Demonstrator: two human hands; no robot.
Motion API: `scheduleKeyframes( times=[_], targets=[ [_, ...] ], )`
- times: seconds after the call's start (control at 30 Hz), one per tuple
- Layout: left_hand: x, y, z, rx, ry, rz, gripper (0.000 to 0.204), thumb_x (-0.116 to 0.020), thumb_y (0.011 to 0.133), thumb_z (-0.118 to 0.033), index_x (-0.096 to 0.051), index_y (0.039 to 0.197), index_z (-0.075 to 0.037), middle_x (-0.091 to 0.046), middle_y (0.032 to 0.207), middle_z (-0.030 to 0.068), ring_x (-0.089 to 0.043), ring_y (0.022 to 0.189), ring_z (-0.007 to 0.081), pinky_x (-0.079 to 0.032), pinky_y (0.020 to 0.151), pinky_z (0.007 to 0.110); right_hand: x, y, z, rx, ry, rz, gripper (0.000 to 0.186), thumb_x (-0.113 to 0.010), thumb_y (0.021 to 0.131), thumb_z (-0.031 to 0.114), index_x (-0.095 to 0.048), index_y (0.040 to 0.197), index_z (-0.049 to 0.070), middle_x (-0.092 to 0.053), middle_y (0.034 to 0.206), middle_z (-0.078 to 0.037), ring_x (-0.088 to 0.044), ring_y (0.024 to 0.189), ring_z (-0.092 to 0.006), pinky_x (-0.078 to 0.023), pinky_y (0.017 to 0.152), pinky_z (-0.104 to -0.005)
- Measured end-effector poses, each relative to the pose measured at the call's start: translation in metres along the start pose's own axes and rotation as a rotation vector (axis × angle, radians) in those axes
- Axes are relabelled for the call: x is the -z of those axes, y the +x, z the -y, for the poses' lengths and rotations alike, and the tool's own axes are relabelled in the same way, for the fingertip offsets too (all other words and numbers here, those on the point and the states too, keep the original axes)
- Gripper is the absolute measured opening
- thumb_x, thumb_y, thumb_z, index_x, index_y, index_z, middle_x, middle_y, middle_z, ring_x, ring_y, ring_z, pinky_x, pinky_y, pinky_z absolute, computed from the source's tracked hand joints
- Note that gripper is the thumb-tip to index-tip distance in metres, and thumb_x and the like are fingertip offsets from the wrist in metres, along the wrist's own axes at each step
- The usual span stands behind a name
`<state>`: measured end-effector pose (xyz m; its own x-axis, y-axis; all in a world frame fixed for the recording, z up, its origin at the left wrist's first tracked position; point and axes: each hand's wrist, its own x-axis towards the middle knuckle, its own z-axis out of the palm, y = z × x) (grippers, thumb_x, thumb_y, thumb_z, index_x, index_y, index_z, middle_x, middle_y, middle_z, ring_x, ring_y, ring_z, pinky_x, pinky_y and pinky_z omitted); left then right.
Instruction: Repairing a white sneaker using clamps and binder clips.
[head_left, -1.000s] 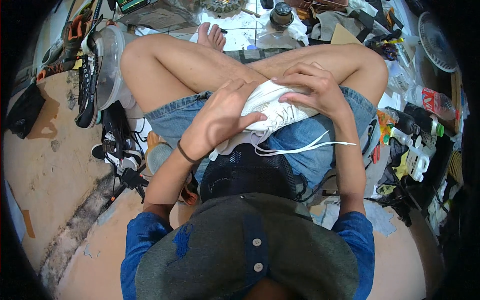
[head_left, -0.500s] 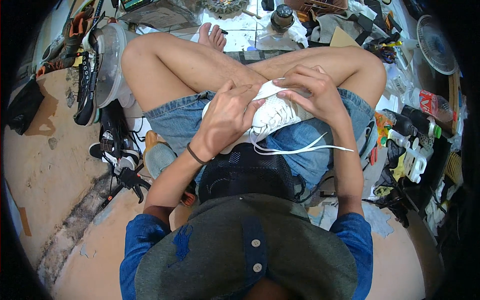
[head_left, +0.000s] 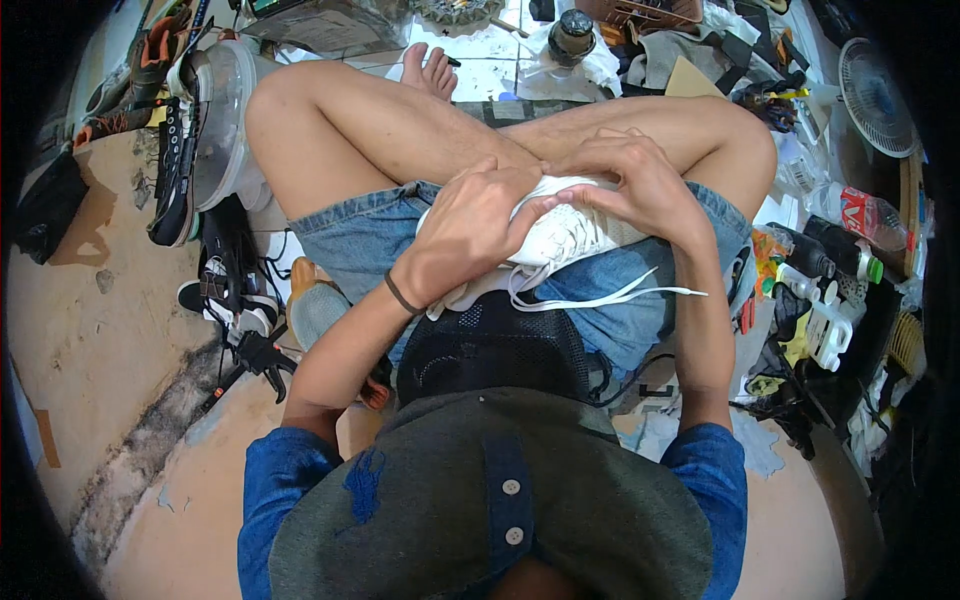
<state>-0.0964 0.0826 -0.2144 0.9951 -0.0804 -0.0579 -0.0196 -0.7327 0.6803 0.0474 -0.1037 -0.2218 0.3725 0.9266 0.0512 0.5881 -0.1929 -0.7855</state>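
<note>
Shoe (head_left: 582,232) partly hidden, basket (head_left: 652,12) cut off

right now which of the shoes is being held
The white shoe, held by the left hand and right hand; the dark shoes off to the left lie untouched.

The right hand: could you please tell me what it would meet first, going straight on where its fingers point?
Beyond the white shoe it touches, the right hand would probably meet the left hand first, though depth there is unclear.
</note>
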Motion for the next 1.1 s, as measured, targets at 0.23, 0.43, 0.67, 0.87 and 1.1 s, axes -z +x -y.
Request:
scheduleKeyframes(
  times=[0.23, 0.43, 0.67, 0.87, 1.1],
  targets=[
    [-0.005, -0.004, -0.001, 0.048, -0.199, -0.036, 0.032, -0.064, 0.095, -0.023, -0.071, 0.110, 0.004, -0.070, 0.092, 0.0236, -0.057, 0.075, 0.0365, -0.045, 0.073, 0.044, -0.004, -0.006, -0.003, 0.001, -0.005, 0.009, 0.025, -0.077, 0.082, 0.028, -0.078, 0.098, 0.008, -0.074, 0.092, -0.009, -0.065, 0.097, -0.0279, -0.049, 0.089, -0.0414],
    [0.009, 0.000, 0.010, 0.119, -0.322, 0.120, 0.040, -0.064, 0.093, -0.025, -0.069, 0.119, 0.005, -0.069, 0.094, 0.0268, -0.058, 0.077, 0.0321, -0.046, 0.074, 0.041, -0.003, -0.004, -0.007, -0.087, 0.032, 0.068, 0.027, -0.077, 0.083, 0.031, -0.078, 0.098, 0.008, -0.073, 0.088, -0.008, -0.062, 0.092, -0.0277, -0.047, 0.088, -0.0425],
    [0.009, -0.008, 0.020, 0.118, -0.286, 0.223, 0.049, -0.063, 0.093, -0.025, -0.061, 0.134, 0.002, -0.057, 0.089, 0.0220, -0.058, 0.079, 0.0306, -0.047, 0.075, 0.037, -0.005, -0.006, -0.001, -0.135, -0.041, 0.084, 0.028, -0.075, 0.085, 0.034, -0.078, 0.098, 0.009, -0.073, 0.088, -0.008, -0.060, 0.094, -0.0263, -0.042, 0.094, -0.0434],
    [0.014, -0.010, 0.035, 0.019, -0.359, 0.308, 0.051, -0.062, 0.093, -0.023, -0.058, 0.139, 0.000, -0.056, 0.085, 0.0202, -0.054, 0.076, 0.0275, -0.045, 0.073, 0.037, -0.007, -0.006, -0.003, -0.128, -0.069, 0.086, 0.029, -0.077, 0.083, 0.034, -0.080, 0.100, 0.011, -0.068, 0.085, -0.006, -0.058, 0.094, -0.0226, -0.042, 0.092, -0.0392],
    [0.005, -0.014, 0.033, 0.047, -0.337, 0.190, 0.047, -0.065, 0.094, -0.025, -0.062, 0.134, 0.000, -0.058, 0.082, 0.0223, -0.053, 0.073, 0.0288, -0.045, 0.072, 0.038, -0.004, 0.000, -0.004, -0.127, -0.074, 0.129, 0.031, -0.076, 0.084, 0.036, -0.079, 0.099, 0.010, -0.075, 0.092, -0.006, -0.059, 0.097, -0.0262, -0.042, 0.095, -0.0423]
  ],
)
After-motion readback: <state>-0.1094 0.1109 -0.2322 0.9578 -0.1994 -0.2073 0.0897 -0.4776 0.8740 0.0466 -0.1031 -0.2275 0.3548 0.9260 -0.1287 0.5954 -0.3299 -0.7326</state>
